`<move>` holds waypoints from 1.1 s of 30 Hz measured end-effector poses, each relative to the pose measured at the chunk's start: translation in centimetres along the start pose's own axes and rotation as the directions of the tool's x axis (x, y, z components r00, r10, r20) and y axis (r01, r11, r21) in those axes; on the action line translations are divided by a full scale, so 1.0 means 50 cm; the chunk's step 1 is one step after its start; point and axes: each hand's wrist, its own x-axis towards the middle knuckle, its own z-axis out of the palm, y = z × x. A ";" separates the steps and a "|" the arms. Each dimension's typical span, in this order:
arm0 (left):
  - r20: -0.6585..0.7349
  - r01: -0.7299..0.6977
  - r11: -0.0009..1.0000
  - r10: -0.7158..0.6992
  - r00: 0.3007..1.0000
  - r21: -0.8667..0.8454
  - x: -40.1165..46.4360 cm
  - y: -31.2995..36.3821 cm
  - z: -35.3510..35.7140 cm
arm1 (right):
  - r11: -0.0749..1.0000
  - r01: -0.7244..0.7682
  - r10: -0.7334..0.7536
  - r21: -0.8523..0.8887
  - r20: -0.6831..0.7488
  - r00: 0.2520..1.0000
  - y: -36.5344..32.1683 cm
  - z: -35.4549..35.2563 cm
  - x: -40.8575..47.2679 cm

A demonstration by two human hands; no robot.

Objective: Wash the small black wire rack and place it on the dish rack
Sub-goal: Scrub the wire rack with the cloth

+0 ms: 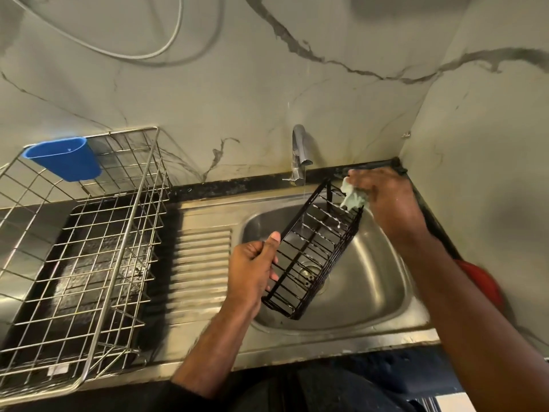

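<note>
Two hands busy over steel sink basin [371, 281]: left hand [252, 269] gripping small black wire rack [312, 254], tilted toward one o'clock; right hand [383, 197] clutching pale green cloth [352, 197] against its far end.

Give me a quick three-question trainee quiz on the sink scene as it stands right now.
1. True or false: the small black wire rack already sits on the dish rack.
2. Which hand grips the wire rack: A left hand, B right hand?
3. Fill in: the blue cup hangs on the ____ rack.

Key: 1 false, it is held over the sink; 2 A, the right holds a pale cloth; 3 dish.
</note>
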 end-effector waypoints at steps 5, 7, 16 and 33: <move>-0.005 0.012 0.996 -0.012 1.000 -0.088 -0.001 0.001 -0.006 | 0.938 -0.254 0.285 0.235 -0.112 0.952 -0.008 0.011 -0.032; 0.015 0.004 0.993 -0.002 1.000 -0.122 -0.002 0.001 -0.008 | 0.820 -0.379 0.451 0.429 -0.074 0.890 -0.012 0.024 -0.050; 0.033 0.011 0.997 -0.008 0.999 -0.083 0.010 -0.012 -0.022 | 0.575 -0.451 0.428 0.683 0.218 0.877 -0.034 -0.014 -0.031; 0.177 0.053 0.958 -0.002 0.984 -0.283 0.053 0.027 0.022 | 0.950 -0.170 0.127 0.260 0.173 0.977 -0.167 0.030 -0.097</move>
